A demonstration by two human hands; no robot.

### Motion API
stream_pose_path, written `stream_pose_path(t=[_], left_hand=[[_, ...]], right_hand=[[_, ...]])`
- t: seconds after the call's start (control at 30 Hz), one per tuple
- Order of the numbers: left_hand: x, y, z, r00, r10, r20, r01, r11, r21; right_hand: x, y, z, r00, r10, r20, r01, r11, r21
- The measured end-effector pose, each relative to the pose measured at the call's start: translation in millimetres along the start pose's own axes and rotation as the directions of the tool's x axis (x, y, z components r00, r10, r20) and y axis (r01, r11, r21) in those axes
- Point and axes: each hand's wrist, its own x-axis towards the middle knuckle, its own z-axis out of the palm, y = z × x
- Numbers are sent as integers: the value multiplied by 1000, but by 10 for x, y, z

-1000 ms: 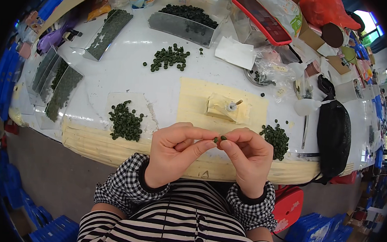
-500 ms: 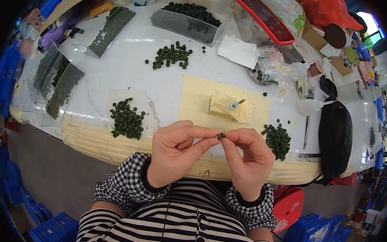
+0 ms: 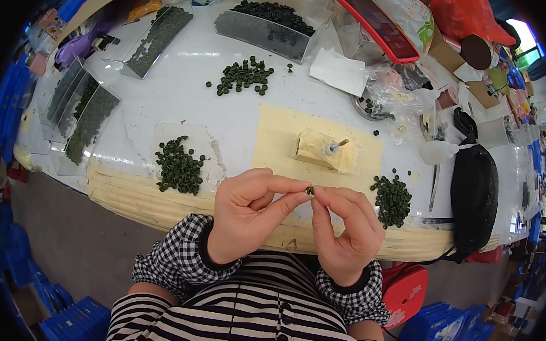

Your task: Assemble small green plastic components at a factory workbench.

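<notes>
My left hand (image 3: 250, 210) is closed, its thumb and forefinger pinching a small dark green round piece (image 3: 310, 190) in front of my body. From the other side, my right hand (image 3: 349, 228) meets it, with thumb and forefinger drawn together at the piece. Just beyond my hands stands a tape-wrapped block (image 3: 315, 150) with a thin brown-tipped peg rising from it. A heap of similar green pieces (image 3: 393, 201) lies to the right of my right hand. Another heap (image 3: 179, 166) sits left of my left hand.
Farther back lie loose green pieces (image 3: 245, 76) and a clear bin (image 3: 262, 35) full of them. More clear trays (image 3: 159, 41) stand at left. A red-cased phone (image 3: 378, 27), white paper (image 3: 338, 71), tweezers (image 3: 434, 186) and a black pouch (image 3: 474, 195) are at right.
My right hand has shifted slightly, its thumb lower and its fingertips turned at the green piece. The piece has turned a little. My left hand has hardly moved.
</notes>
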Motion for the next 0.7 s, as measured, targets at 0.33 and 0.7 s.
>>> stream_pose_path(t=[0.33, 0.7], left_hand=[[13, 33, 2, 993, 119, 10, -119, 986, 119], [22, 27, -10, 993, 115, 24, -117, 987, 106]], right_hand=[[-14, 31, -101, 993, 52, 106, -63, 993, 100], [-44, 37, -97, 995, -17, 99, 16, 1000, 18]])
